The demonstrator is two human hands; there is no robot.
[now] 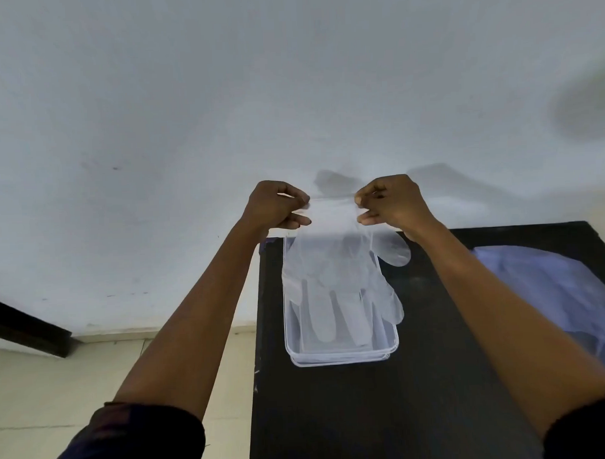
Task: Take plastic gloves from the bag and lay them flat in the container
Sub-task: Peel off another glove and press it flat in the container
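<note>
I observe both hands raised in front of the white wall (221,94), each pinching one corner of the cuff of a clear plastic glove (333,262). My left hand (276,206) has thumb and curled fingers closed on the left corner; my right hand (389,202) grips the right corner likewise. The cuff is stretched taut between them. The glove hangs fingers-down over the clear container (343,358), which sits on the black table (369,416). The glove's thumb and outermost finger extend past the container's right wall. I cannot tell whether the fingertips touch the container floor. The bag (553,289), pale blue and translucent, lies on the table well right of the container, beyond my right forearm
</note>
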